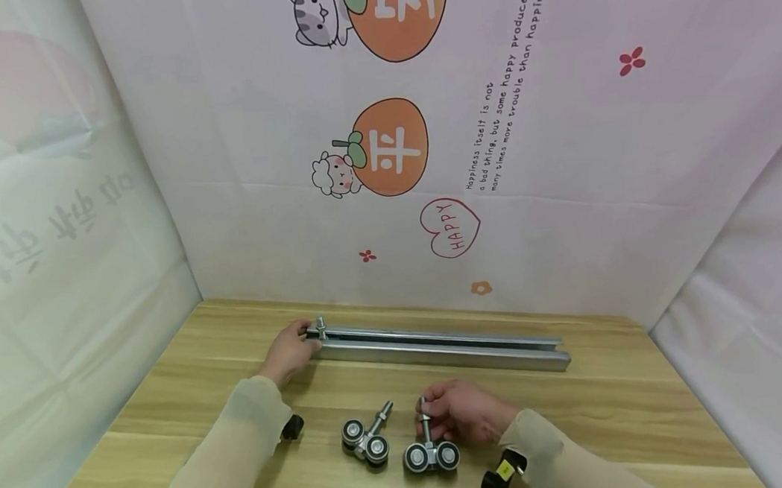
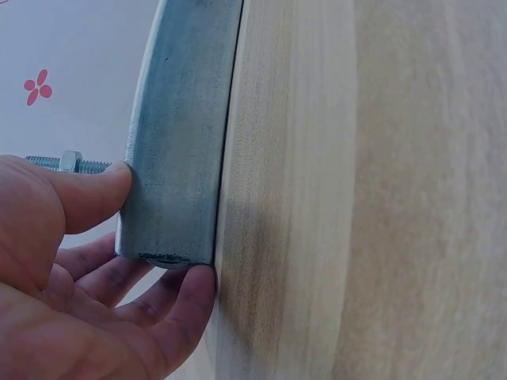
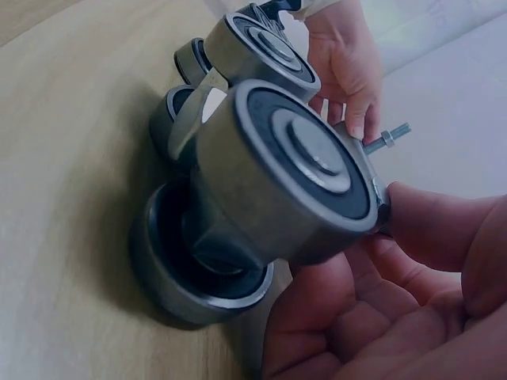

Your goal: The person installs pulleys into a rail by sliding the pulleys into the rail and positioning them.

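White printed sheet (image 1: pixel 629 184) behind; wood-grain table (image 1: pixel 648 377) in front. Slotted metal rail (image 1: pixel 438 354) lies along the table's far side, slot up. Left hand (image 1: pixel 289 355) grips the rail's left end, thumb on the upper edge, fingers bent round the end. Right hand (image 1: pixel 465 411), nearer, fingers curled, pinches the right roller (image 1: pixel 431 454) by its stud, wheels toward the near edge. Left roller (image 1: pixel 364 446) lies beside it, unheld. 1 upright bolt (image 1: pixel 321 326) with a nut (image 2: pixel 70 161) stands out of the slot by the left hand; probably a matching roller sits inside, wheels hidden. Judgement: 1 fitted, 2 outside and left to fit, so about 1/3 along. Writing: "平" on the lower orange fruit print (image 1: pixel 391 147); "HAPPY" in a red heart (image 1: pixel 450 228); smaller lines (image 1: pixel 504 117), "Happiness itself is not a bad thing, but some happy producers", last word cut off, then "many times more trouble than happiness." Yellow label (image 1: pixel 506 470) at right wrist, too small to read. No brand legible on the metal.
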